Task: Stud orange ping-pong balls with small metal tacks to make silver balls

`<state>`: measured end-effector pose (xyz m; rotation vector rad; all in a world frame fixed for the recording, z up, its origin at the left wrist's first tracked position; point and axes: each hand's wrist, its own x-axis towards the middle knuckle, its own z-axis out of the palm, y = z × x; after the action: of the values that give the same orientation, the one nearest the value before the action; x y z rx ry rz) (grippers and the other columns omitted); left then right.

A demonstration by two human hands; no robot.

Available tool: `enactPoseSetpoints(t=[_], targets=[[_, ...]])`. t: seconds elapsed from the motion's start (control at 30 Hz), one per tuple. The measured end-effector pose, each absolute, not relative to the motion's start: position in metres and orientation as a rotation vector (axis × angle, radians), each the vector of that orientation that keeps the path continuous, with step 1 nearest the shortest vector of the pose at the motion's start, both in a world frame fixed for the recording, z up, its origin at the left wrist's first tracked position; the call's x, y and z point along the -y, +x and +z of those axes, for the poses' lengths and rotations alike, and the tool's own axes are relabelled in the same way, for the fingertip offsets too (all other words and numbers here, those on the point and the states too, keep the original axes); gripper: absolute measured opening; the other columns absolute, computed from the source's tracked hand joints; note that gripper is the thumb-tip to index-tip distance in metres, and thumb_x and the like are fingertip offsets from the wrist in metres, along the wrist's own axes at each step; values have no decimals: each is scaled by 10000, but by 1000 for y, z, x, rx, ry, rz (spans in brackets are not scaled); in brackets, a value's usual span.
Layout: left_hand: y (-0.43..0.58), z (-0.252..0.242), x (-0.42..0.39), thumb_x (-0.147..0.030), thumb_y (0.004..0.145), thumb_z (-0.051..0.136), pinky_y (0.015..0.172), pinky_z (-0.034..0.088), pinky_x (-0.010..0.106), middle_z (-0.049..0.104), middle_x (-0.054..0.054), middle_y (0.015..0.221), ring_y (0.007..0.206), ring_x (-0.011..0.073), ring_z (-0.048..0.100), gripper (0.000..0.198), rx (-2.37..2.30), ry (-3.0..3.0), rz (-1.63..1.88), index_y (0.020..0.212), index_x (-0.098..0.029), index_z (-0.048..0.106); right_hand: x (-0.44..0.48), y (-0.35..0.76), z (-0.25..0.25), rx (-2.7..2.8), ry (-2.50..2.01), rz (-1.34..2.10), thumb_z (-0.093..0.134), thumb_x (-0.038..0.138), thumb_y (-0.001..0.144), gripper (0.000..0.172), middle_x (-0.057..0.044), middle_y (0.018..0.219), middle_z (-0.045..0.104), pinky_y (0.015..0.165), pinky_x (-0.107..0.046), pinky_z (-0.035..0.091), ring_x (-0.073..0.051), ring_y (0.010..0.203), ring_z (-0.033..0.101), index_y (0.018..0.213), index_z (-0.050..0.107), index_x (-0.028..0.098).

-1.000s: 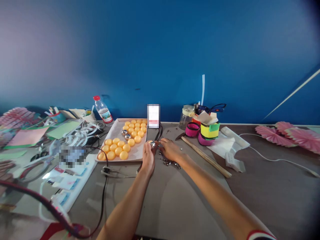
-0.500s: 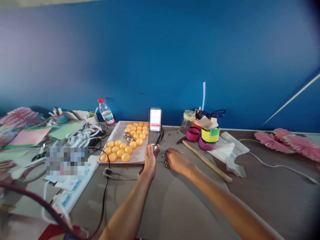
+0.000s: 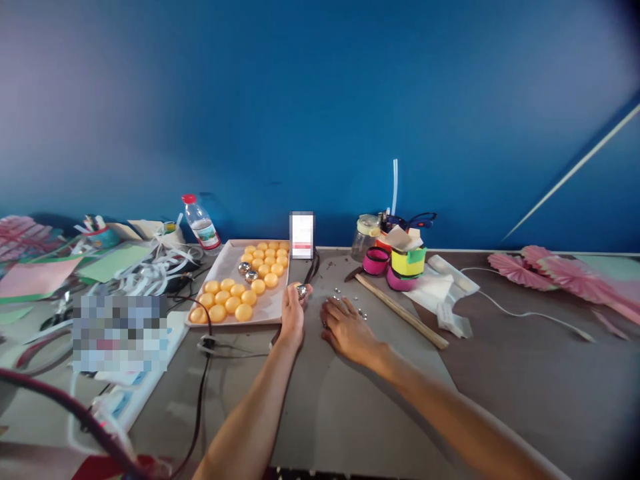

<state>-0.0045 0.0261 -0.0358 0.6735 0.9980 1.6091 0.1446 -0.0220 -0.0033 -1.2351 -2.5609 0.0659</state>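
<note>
My left hand [image 3: 292,312] is closed around a ball [image 3: 301,291] covered in shiny silver pieces, just right of the tray's front corner. My right hand [image 3: 350,330] rests palm down on the grey table with its fingers spread. Small silver pieces [image 3: 363,314] lie scattered beside and beyond its fingers; whatever is under the palm is hidden. The white shallow tray [image 3: 269,313] holds several orange-yellow balls [image 3: 243,312] in rows. Among them sit two silver-covered balls [image 3: 251,275].
Behind the tray stand a phone [image 3: 302,237] and a red-capped bottle [image 3: 203,223]. A wooden-handled hammer [image 3: 403,312] lies right of my right hand, near a glass jar [image 3: 365,239] and a pink roll [image 3: 375,261]. Cables and a power strip [image 3: 150,373] occupy the left side.
My right hand has opened from bunched fingers and flattened onto the table among the silver pieces. My left hand still holds the silver-covered ball. The whole view has shifted slightly.
</note>
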Motion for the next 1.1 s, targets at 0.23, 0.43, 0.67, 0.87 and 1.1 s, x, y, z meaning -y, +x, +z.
enactPoseSetpoints(t=[0.23,0.43,0.67,0.87,1.1], targets=[[-2,-34,-28,-552,777,559,912,450,357,652,35,854,885,172,653,382,-921,641,1674,892,-188,537,12,185,-26,2191,-1497,104,445,325,882,492,-188,1334,472,1037,-488,335,-288,1257,408,1322,422,105],[-3,-32,-28,-559,775,560,953,436,372,634,35,843,907,173,652,405,-920,680,1691,878,-168,543,7,177,-41,2211,-1576,166,396,390,899,563,-219,1375,427,1059,-496,311,-310,1304,361,1355,387,61],[-3,-34,-27,-571,774,550,898,459,363,676,42,833,850,175,662,403,-938,651,1646,910,-192,534,-4,159,-40,2219,-1432,267,330,433,916,605,-220,1418,378,1078,-493,303,-304,1335,325,1382,353,47],[-3,-35,-28,-575,766,554,883,468,355,679,41,848,854,178,661,396,-937,656,1668,885,-198,533,-43,171,-31,2284,-1347,417,280,433,930,558,-178,1392,435,1072,-473,322,-268,1313,374,1360,409,101],[-4,-37,-28,-596,762,543,870,470,362,682,49,877,880,192,665,422,-953,646,1608,922,-206,522,-13,182,-25,2336,-1047,587,289,448,931,511,-139,1309,532,1046,-417,372,-227,1228,476,1292,494,149]])
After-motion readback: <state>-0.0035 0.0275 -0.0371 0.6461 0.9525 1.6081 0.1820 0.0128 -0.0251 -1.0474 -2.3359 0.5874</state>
